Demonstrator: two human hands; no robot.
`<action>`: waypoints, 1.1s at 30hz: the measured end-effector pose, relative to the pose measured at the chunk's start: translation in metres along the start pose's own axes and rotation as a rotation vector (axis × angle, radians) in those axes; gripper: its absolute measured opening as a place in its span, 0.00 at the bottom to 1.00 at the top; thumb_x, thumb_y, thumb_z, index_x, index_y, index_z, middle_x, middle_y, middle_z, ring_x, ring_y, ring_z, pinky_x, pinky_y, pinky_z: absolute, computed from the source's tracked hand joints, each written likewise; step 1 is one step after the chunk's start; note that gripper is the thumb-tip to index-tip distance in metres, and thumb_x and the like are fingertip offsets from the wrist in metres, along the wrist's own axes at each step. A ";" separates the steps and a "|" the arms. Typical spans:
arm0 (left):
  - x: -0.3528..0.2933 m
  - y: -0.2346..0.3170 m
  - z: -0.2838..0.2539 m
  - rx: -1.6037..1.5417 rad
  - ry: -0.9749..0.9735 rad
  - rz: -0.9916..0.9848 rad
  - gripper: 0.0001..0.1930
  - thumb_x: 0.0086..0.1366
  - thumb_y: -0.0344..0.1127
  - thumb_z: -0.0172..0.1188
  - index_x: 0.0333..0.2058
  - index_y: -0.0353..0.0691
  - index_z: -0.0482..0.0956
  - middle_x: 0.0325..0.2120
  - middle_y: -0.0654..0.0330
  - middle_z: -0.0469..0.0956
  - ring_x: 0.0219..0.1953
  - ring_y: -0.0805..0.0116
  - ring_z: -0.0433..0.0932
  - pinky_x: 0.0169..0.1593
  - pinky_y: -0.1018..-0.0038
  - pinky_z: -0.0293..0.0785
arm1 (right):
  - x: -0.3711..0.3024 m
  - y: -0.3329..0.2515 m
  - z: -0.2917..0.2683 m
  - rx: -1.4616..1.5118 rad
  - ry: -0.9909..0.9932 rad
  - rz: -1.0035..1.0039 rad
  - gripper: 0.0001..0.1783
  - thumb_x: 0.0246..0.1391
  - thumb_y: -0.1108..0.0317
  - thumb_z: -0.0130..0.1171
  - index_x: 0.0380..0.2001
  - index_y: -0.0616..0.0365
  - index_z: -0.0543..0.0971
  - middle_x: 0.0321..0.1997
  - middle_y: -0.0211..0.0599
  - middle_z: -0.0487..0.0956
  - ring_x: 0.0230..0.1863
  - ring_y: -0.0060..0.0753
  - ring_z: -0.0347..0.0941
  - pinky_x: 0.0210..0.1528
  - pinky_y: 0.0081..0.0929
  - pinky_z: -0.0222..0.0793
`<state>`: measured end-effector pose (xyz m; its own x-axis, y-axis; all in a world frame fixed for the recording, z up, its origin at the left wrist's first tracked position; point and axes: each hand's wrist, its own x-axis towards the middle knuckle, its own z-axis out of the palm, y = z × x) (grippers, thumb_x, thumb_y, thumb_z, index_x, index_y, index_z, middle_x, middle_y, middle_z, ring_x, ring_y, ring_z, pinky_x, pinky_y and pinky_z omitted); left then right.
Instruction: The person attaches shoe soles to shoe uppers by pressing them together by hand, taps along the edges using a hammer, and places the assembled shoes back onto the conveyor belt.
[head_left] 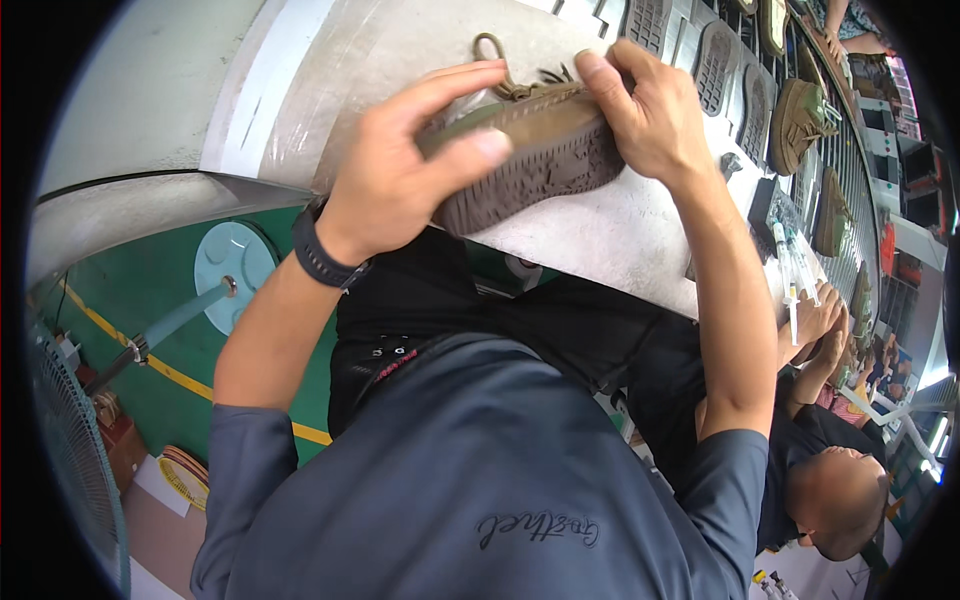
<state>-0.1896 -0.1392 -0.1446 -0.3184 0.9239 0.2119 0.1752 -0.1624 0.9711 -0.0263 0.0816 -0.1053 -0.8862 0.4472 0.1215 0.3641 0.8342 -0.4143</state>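
A brown and olive lace-up shoe (545,160) is tilted on the light worktop (640,235), its dark ridged sole edge toward me. A lace loop stands up at its far side. My right hand (650,110) is closed on the shoe's right end, thumb over the upper and fingers curled behind. My left hand (410,165) is at the shoe's left end, hiding part of it. Its fingers are stretched out and its slightly blurred thumb is apart from them, over the shoe's side. A dark band circles the left wrist.
Several soles (715,65) and tan shoes (797,125) lie along the line at the right. Syringe-like applicators (793,265) are near a co-worker's hands (818,318). A round pale-blue stool seat (232,275) and a fan (70,430) stand at the left.
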 end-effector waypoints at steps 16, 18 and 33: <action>0.101 0.014 0.064 0.376 0.063 -0.075 0.24 0.75 0.53 0.57 0.38 0.35 0.86 0.26 0.53 0.84 0.31 0.61 0.84 0.39 0.67 0.77 | -0.085 -0.020 0.011 0.735 0.260 0.603 0.24 0.74 0.51 0.56 0.42 0.66 0.84 0.38 0.40 0.87 0.42 0.26 0.81 0.45 0.30 0.78; 0.107 -0.001 0.078 0.400 0.057 -0.124 0.25 0.76 0.55 0.55 0.37 0.35 0.86 0.25 0.52 0.84 0.31 0.59 0.84 0.39 0.65 0.77 | -0.073 -0.022 0.012 0.838 0.316 0.632 0.26 0.74 0.48 0.55 0.51 0.65 0.81 0.48 0.42 0.86 0.47 0.28 0.81 0.48 0.30 0.77; 0.105 -0.029 0.087 0.811 0.138 0.343 0.15 0.73 0.38 0.54 0.36 0.35 0.87 0.33 0.36 0.84 0.38 0.35 0.84 0.41 0.52 0.80 | -0.026 -0.016 0.007 0.791 0.203 0.403 0.24 0.73 0.52 0.58 0.50 0.68 0.78 0.42 0.50 0.84 0.46 0.41 0.80 0.51 0.37 0.74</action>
<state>-0.1468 -0.0077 -0.1601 -0.2279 0.8110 0.5388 0.8703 -0.0785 0.4863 -0.0107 0.0543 -0.1079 -0.6397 0.7675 -0.0407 0.2658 0.1712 -0.9487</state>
